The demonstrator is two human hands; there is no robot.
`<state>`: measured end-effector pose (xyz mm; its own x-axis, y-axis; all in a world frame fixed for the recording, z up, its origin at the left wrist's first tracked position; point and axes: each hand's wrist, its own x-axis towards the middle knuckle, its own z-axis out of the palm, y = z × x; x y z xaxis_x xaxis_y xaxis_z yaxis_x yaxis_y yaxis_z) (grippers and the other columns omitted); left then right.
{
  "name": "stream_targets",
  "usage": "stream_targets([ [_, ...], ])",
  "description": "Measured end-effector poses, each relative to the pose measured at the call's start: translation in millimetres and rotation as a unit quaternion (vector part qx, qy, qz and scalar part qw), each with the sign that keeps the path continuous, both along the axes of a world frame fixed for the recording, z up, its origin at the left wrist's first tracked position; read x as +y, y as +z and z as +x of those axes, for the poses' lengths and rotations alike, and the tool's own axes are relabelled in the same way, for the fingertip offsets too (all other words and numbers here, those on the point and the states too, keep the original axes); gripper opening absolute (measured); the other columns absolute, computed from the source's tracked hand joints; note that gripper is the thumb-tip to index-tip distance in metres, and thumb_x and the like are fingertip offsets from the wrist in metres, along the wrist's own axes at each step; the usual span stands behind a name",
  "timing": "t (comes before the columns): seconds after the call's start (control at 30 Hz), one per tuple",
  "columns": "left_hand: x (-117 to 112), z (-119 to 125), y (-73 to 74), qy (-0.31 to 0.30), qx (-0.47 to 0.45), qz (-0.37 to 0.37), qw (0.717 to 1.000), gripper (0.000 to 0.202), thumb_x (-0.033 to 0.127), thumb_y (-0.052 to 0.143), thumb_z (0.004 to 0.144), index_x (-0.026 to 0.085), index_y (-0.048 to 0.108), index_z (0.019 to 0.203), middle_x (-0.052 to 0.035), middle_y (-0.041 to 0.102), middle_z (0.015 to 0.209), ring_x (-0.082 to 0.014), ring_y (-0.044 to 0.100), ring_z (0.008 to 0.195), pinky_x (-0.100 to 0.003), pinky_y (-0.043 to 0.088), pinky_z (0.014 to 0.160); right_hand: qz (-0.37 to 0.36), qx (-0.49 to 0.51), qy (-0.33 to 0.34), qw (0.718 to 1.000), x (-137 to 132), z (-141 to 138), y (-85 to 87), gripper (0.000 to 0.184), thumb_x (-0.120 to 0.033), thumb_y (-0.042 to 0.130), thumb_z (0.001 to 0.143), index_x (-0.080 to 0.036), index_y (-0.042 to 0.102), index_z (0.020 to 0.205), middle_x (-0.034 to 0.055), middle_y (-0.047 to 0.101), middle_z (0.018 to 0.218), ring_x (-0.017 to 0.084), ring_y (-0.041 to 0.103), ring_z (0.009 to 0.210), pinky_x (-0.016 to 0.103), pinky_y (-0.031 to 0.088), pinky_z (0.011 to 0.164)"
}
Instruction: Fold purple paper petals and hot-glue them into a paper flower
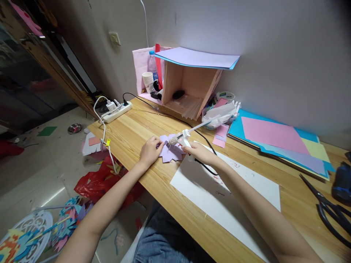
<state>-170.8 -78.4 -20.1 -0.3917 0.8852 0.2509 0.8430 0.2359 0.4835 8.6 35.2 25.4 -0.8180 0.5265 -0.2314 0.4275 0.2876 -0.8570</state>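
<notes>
My right hand (199, 153) is wrapped round the handle of a white hot glue gun (185, 135), with a clear glue stick (201, 124) poking out of its back. The gun's nozzle end, crusted with pale residue, is over a purple paper cutout (168, 157) with a notched, petal-like outline. At the left edge of this cutout, my left hand (150, 150) has its fingers closed on the paper. The gun partly covers the cutout, and whether the nozzle touches it cannot be made out. Under my right forearm lies a white sheet (189, 179) with small coloured marks.
Black scissors (326, 206) lie at the right, near stacked coloured paper (274, 135). A wooden box (171, 78) topped with purple sheets stands at the wall. The power strip (117, 112) sits at the left edge, and a black cord (175, 116) crosses the desk (117, 129).
</notes>
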Motion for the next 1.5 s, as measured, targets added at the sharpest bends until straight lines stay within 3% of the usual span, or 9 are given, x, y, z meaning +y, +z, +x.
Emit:
stream_targets([
  [0.2, -0.8, 2.1, 2.1, 0.006, 0.014, -0.006, 1.000, 0.027, 0.035, 0.042, 0.087, 0.020, 0.064, 0.081, -0.0041, 0.059, 0.087, -0.0157, 0.056, 0.084, -0.025, 0.041, 0.067, -0.002, 0.002, 0.005, 1.000, -1.3, -1.4, -2.4, 0.028, -0.044, 0.042, 0.076, -0.019, 0.050, 0.067, 0.0013, 0.051, 0.067, 0.017, 0.047, 0.066, 0.027, 0.032, 0.060],
  [0.5, -1.3, 2.2, -0.3, 0.000, 0.027, -0.005, 1.000, 0.027, 0.036, 0.042, 0.087, 0.020, 0.062, 0.081, -0.0039, 0.059, 0.090, -0.0162, 0.055, 0.086, -0.026, 0.041, 0.068, 0.009, -0.023, 0.000, 1.000, 0.9, 3.8, 7.9, 0.031, -0.043, 0.043, 0.078, -0.018, 0.046, 0.060, -0.0005, 0.048, 0.062, 0.015, 0.044, 0.060, 0.027, 0.032, 0.059],
  [0.7, -1.0, 0.5, 5.6, -0.018, 0.018, -0.027, 0.999, 0.025, 0.038, 0.045, 0.085, 0.020, 0.061, 0.079, -0.0043, 0.059, 0.088, -0.0173, 0.055, 0.086, -0.027, 0.041, 0.069, 0.007, -0.024, 0.002, 1.000, 2.3, 6.6, 9.6, 0.030, -0.043, 0.044, 0.077, -0.019, 0.048, 0.060, 0.0002, 0.049, 0.063, 0.015, 0.045, 0.061, 0.027, 0.032, 0.058],
  [1.13, 26.7, -10.8, 16.7, -0.029, 0.031, -0.138, 0.989, 0.021, 0.039, 0.060, 0.071, 0.019, 0.063, 0.067, -0.0048, 0.063, 0.083, -0.0182, 0.057, 0.075, -0.027, 0.039, 0.059, -0.028, -0.023, 0.007, 0.999, 6.8, 7.6, 10.5, 0.030, -0.040, 0.045, 0.077, -0.016, 0.063, 0.074, 0.0025, 0.057, 0.074, 0.013, 0.048, 0.064, 0.024, 0.034, 0.056],
  [1.5, 38.0, -17.5, 25.4, -0.023, -0.031, -0.219, 0.975, 0.024, 0.042, 0.062, 0.064, 0.018, 0.065, 0.061, -0.0039, 0.067, 0.065, -0.0155, 0.057, 0.060, -0.024, 0.036, 0.053, -0.037, -0.044, -0.041, 0.997, 6.1, 13.0, 30.9, 0.026, -0.036, 0.047, 0.076, -0.017, 0.064, 0.070, 0.0016, 0.056, 0.071, 0.013, 0.047, 0.063, 0.024, 0.034, 0.056],
])
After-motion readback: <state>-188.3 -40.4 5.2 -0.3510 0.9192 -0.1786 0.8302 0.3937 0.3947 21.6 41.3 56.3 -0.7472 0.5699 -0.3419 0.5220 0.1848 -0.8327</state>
